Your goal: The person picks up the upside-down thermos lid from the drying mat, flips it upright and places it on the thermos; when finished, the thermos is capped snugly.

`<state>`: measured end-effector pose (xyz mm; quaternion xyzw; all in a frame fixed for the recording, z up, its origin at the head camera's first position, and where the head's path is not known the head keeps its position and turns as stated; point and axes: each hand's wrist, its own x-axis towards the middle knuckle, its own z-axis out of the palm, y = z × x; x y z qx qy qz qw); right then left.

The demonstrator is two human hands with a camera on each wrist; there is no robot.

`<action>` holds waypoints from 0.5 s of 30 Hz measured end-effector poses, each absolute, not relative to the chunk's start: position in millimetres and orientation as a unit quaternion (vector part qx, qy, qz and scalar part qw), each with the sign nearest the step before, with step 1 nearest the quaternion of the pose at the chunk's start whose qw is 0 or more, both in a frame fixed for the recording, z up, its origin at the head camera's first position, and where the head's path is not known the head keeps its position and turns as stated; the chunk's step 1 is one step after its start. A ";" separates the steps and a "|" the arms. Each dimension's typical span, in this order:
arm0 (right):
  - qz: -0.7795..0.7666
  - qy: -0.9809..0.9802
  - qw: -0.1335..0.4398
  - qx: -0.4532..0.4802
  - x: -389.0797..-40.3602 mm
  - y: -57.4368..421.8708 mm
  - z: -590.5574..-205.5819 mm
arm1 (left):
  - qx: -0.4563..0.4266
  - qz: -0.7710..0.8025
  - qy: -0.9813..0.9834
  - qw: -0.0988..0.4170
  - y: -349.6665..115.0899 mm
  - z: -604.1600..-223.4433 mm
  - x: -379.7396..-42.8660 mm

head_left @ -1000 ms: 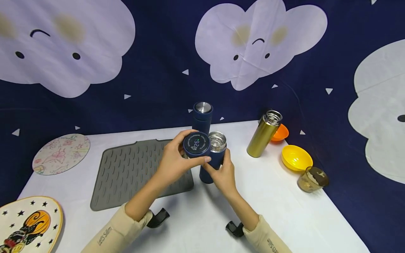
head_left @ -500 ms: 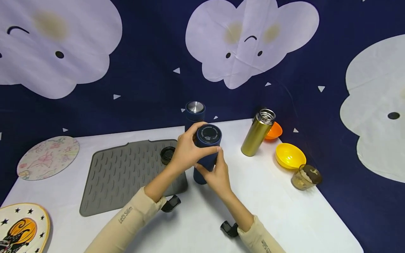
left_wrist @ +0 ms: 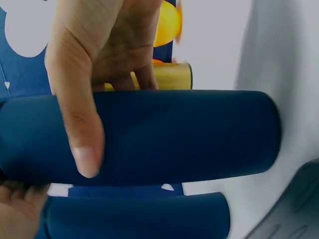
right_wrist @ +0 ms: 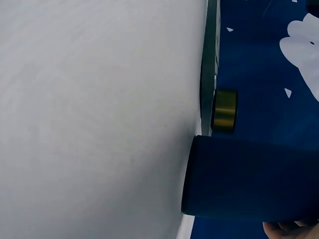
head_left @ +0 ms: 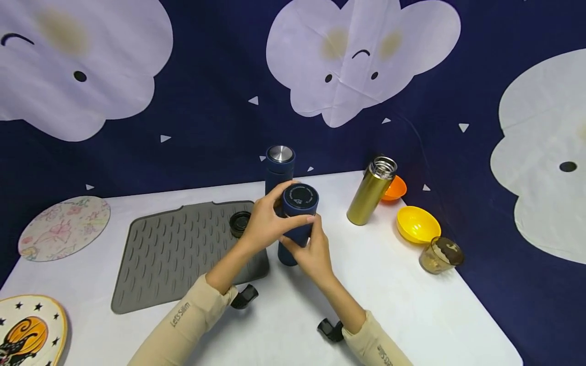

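In the head view a dark blue thermos bottle [head_left: 299, 236] stands upright at the middle of the table. Its lid [head_left: 300, 196], with a round black top, sits on the bottle's mouth. My left hand [head_left: 267, 218] holds the lid from the left, thumb across its front. My right hand [head_left: 316, 254] grips the bottle's body below it. Across the blue bottle [left_wrist: 184, 137] in the left wrist view lies the right thumb. The right wrist view shows the bottle's lower part [right_wrist: 249, 179] and some fingertips at the bottom edge.
Behind stands another blue thermos [head_left: 280, 170] with a steel-topped lid. A black stopper [head_left: 239, 223] lies on the grey mat [head_left: 183, 259]. To the right are a lidless gold bottle [head_left: 372, 190], an orange bowl [head_left: 396, 189], a yellow bowl [head_left: 418, 224] and a glass cup [head_left: 440, 255].
My left hand has brought the lid from beside the open bottle onto its mouth. The lid's lit display has gone dark. In the last half second the hands barely moved.
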<state>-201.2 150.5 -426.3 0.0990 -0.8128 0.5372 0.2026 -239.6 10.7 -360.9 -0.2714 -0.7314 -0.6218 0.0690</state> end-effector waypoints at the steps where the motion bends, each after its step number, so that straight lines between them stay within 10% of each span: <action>1: 0.540 -0.811 0.203 0.100 -201.1 150.6 -426.3 | -0.280 -0.636 -0.716 0.059 8.4 -363.5 -241.5; 8: 0.540 -0.816 0.189 0.081 -202.8 148.5 -426.6 | -0.279 -0.756 -0.591 -0.028 -13.0 -384.5 -253.9; 15: 0.536 -0.814 0.200 0.098 -201.1 150.4 -428.3 | -0.275 -0.672 -0.686 0.048 13.5 -379.2 -239.9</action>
